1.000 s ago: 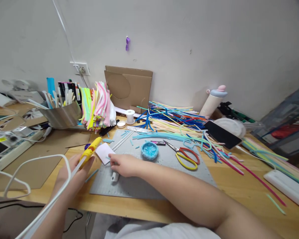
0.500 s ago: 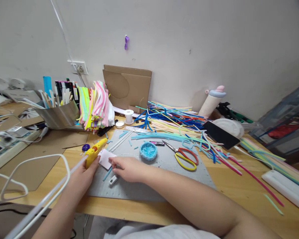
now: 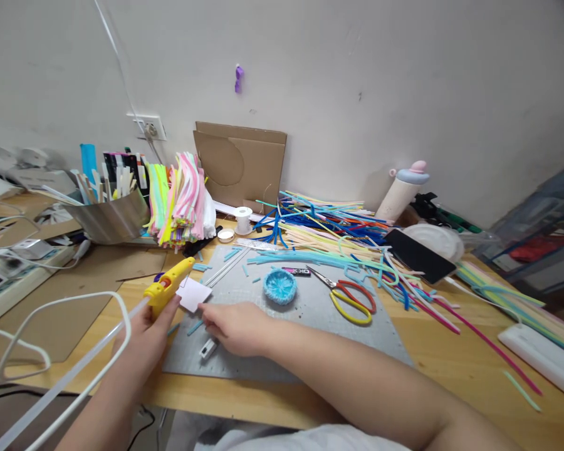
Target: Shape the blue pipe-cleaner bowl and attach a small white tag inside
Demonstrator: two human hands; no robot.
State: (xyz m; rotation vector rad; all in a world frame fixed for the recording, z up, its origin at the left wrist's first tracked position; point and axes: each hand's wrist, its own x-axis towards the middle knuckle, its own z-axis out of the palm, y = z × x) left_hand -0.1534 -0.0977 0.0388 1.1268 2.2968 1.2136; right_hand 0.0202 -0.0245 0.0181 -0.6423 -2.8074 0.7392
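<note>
My left hand (image 3: 148, 329) is closed around a yellow hot glue gun (image 3: 169, 285), its nozzle pointing away to the upper right. Just right of the gun is a small white card (image 3: 195, 294). At the card's lower right corner, my right hand (image 3: 237, 327) has its fingers curled, with index finger and thumb on the edge. Below that hand a small white plastic piece (image 3: 208, 349) pokes out; whether the palm touches it is hidden. A short blue pipe cleaner piece (image 3: 195, 327) lies by the fingertips. On the grey cutting mat (image 3: 282, 351) sits a round blue fuzzy bowl (image 3: 280, 286).
Red-and-yellow scissors (image 3: 352, 302) lie open at right on the mat. Piles of pipe cleaners (image 3: 319, 219) spread behind, near a phone (image 3: 418, 255) and a tilted bottle (image 3: 402, 193). A white cable (image 3: 126, 313) loops over my left forearm. Cardboard (image 3: 249, 166) leans on the wall.
Both hands have shifted left, along with the glue gun and the white card. The blue piece and the white plastic piece sit slightly further left too. The bowl and scissors stay put.
</note>
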